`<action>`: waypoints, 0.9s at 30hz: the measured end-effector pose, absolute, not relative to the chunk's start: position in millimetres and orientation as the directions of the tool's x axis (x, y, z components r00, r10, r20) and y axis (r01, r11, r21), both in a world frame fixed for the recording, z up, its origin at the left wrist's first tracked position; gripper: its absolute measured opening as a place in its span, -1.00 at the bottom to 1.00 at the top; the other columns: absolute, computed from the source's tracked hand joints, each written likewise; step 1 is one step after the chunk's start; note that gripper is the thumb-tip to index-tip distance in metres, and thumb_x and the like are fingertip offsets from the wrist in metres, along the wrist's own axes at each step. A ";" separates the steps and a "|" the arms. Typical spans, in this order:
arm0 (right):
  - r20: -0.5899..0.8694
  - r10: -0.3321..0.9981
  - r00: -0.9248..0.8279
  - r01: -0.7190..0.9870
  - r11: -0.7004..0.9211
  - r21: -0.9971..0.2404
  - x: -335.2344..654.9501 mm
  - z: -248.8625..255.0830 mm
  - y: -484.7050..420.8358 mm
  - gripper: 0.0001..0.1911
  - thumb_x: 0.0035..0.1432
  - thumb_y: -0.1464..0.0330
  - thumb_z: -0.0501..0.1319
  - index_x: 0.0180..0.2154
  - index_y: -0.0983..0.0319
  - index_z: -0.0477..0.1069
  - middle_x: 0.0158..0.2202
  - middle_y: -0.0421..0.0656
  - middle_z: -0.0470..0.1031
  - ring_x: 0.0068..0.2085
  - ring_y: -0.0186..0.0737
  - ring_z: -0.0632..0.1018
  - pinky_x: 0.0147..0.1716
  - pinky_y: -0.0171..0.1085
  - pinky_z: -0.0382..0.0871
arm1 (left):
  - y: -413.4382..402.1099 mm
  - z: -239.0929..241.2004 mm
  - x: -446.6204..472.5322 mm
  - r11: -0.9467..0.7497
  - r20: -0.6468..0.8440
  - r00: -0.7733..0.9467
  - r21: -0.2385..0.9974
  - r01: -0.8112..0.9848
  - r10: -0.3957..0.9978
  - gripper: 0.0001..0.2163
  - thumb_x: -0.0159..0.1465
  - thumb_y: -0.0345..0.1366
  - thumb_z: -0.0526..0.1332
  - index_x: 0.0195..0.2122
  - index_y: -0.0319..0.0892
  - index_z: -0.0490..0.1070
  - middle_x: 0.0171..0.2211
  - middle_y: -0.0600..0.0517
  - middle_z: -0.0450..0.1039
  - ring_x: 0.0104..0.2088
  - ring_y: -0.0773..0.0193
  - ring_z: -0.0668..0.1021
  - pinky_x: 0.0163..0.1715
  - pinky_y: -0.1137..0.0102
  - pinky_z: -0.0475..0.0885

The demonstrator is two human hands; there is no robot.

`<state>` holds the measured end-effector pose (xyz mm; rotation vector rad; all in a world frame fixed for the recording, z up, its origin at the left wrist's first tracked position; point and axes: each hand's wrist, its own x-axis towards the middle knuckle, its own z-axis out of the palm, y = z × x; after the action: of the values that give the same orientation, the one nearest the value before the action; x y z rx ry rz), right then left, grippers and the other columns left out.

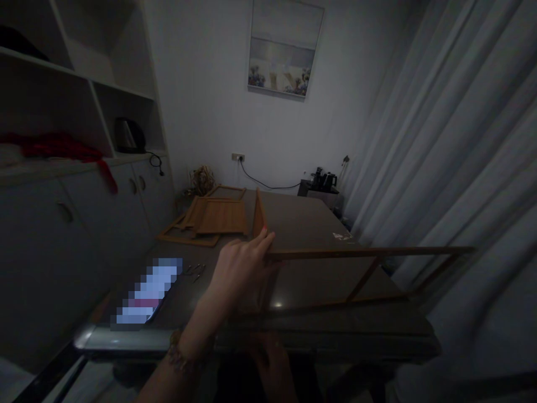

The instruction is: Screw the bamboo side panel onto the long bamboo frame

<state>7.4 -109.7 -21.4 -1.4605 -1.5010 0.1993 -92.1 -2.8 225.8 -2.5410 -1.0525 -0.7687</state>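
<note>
My left hand (pixel 241 260), with a beaded bracelet on the wrist, is closed round the near end of a long wooden frame (pixel 369 253). The frame has crossbars and stretches over the table to the right. A narrow upright wooden panel (pixel 259 215) rises just beyond my fingertips. Low at the table's front edge is my right hand (pixel 272 358), in shadow, its fingers curled below the frame's near end. What those fingers hold, if anything, is too dark to make out.
Slatted wooden panels and frames (pixel 222 217) lie at the back left of the table (pixel 302 218). Nearer are small metal pieces (pixel 197 272) and a phone-like device with a blurred screen (pixel 151 291). Curtains (pixel 453 140) hang at right; cabinets (pixel 100 207) stand at left.
</note>
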 end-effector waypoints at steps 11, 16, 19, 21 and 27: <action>0.672 0.735 0.092 0.827 0.319 -0.463 8.2 -10.8 -105.7 -0.72 0.33 0.33 0.01 -0.03 0.11 0.43 -0.27 -0.15 0.59 -0.26 -0.19 0.59 -0.23 -0.24 0.50 | 2.3 222.7 -93.3 -0.736 0.584 0.610 -0.032 0.676 0.535 -0.49 0.16 -0.05 0.23 0.10 -0.14 0.32 0.10 -0.07 0.38 -0.29 0.07 0.61 -0.37 0.20 0.50; 0.599 0.749 0.283 0.689 0.276 -0.670 1.1 -8.1 -103.3 -0.67 0.35 0.28 -0.04 -0.03 0.15 0.43 -0.17 -0.10 0.59 -0.19 -0.21 0.61 -0.22 -0.29 0.51 | 1.8 222.3 -93.1 -0.732 0.586 0.604 -0.027 0.681 0.540 -0.49 0.16 -0.03 0.22 0.10 -0.12 0.32 0.10 -0.08 0.38 -0.31 0.09 0.61 -0.37 0.23 0.49; 0.484 0.760 0.434 0.578 0.177 -0.797 -4.6 -9.9 -103.6 -0.63 0.36 0.23 -0.09 -0.04 0.17 0.43 -0.26 -0.12 0.60 -0.31 -0.25 0.62 -0.34 -0.35 0.52 | 1.1 222.8 -93.2 -0.727 0.586 0.601 -0.029 0.686 0.544 -0.50 0.16 -0.03 0.22 0.10 -0.12 0.32 0.10 -0.05 0.38 -0.30 0.10 0.60 -0.37 0.23 0.49; 0.437 0.762 0.478 0.531 0.146 -0.835 -5.8 -12.9 -104.6 -0.62 0.35 0.19 -0.07 -0.04 0.17 0.42 -0.34 -0.14 0.60 -0.39 -0.26 0.62 -0.41 -0.38 0.51 | 1.1 222.5 -92.9 -0.726 0.589 0.598 -0.027 0.687 0.544 -0.50 0.17 -0.04 0.22 0.10 -0.12 0.32 0.10 -0.05 0.38 -0.31 0.10 0.60 -0.38 0.23 0.49; 0.583 0.708 0.398 0.679 0.200 -0.706 7.2 -25.4 -109.0 -0.69 0.27 0.14 0.08 -0.09 0.17 0.40 -0.32 -0.13 0.60 -0.37 -0.23 0.62 -0.40 -0.35 0.50 | 1.6 221.2 -91.8 -0.730 0.612 0.586 -0.021 0.683 0.531 -0.51 0.16 -0.04 0.23 0.08 -0.15 0.35 0.06 -0.09 0.42 -0.30 0.11 0.61 -0.36 0.24 0.49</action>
<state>7.2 -109.0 -25.4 -1.4992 -1.2998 0.0312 -91.8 1.6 221.2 -2.5628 -1.0020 -0.8650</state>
